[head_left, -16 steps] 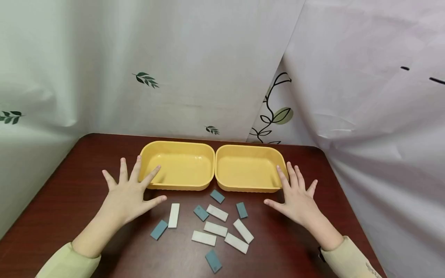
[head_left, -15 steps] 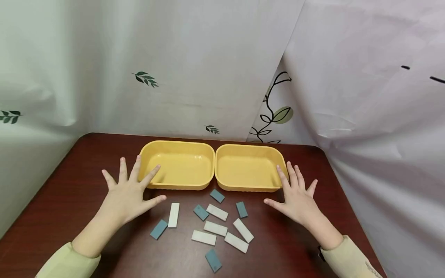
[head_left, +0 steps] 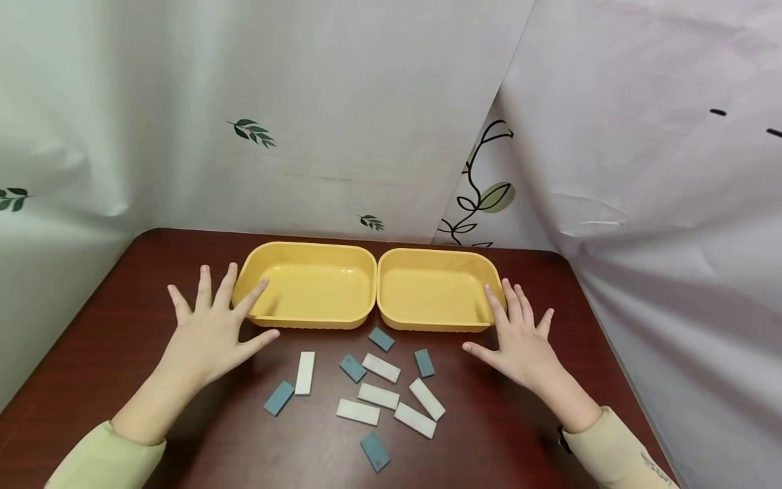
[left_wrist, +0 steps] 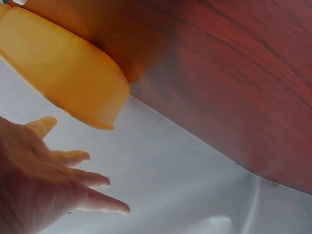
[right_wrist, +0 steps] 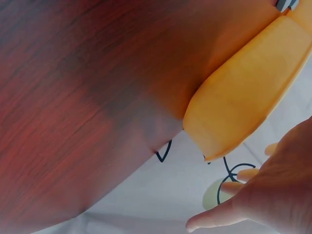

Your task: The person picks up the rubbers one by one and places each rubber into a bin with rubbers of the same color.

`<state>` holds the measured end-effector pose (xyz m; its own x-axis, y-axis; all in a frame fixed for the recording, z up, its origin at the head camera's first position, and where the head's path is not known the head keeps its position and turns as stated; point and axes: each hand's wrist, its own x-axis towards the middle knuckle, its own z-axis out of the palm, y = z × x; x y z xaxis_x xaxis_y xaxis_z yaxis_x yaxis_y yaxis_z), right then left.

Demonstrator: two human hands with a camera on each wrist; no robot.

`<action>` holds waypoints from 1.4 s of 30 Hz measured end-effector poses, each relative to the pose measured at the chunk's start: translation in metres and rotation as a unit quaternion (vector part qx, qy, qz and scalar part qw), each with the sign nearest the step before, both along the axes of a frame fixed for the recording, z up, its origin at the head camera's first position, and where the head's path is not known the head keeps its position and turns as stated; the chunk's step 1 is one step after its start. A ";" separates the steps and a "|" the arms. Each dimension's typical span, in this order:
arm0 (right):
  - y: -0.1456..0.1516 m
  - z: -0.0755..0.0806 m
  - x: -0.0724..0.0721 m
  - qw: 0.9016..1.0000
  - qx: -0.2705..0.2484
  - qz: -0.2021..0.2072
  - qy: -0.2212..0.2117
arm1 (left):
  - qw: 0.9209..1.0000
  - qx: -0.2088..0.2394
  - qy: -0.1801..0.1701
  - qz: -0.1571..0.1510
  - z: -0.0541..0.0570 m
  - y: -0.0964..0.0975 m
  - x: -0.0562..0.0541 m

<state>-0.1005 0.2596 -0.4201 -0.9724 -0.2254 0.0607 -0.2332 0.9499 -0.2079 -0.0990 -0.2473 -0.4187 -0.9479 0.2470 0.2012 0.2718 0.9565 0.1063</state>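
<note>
My left hand point(head_left: 210, 339) is spread wide beside the left yellow tray point(head_left: 311, 319), its index fingertip overlapping that tray's near-left corner in the head view. Opposite it, my right hand point(head_left: 522, 343) has its fingers spread at the right yellow tray point(head_left: 436, 324). Neither hand holds anything. Between them lie several white blocks point(head_left: 379, 396) and several blue-grey blocks point(head_left: 375, 451), scattered flat on the table. A white block point(head_left: 305, 373) and a blue-grey block point(head_left: 279, 398) lie nearest my left hand. Closest to my right hand is another blue-grey block point(head_left: 424, 363).
Both trays stand side by side near the back of the dark red wooden table point(head_left: 293, 455). Behind the table hangs a pale sheet point(head_left: 342, 136) with leaf prints, and more sheeting point(head_left: 672, 238) drapes along the right side.
My left hand has shifted slightly left, and the left tray's outer end reaches a little further left. The whole head view has moved slightly; the blocks lie as before.
</note>
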 end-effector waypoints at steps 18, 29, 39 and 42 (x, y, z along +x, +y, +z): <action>-0.002 0.003 0.013 0.980 -0.165 0.024 0.109 | 0.990 0.133 0.052 0.007 -0.010 -0.025 -0.025; -0.024 0.001 0.030 0.922 -0.352 0.063 0.150 | 0.936 0.347 -0.045 0.047 -0.018 -0.043 -0.046; -0.037 -0.012 0.038 0.915 -0.384 0.073 0.099 | 0.826 0.549 -0.124 0.031 -0.034 -0.065 -0.060; -0.040 -0.019 0.039 0.914 -0.390 0.077 0.076 | 0.770 0.620 -0.147 0.002 -0.038 -0.068 -0.061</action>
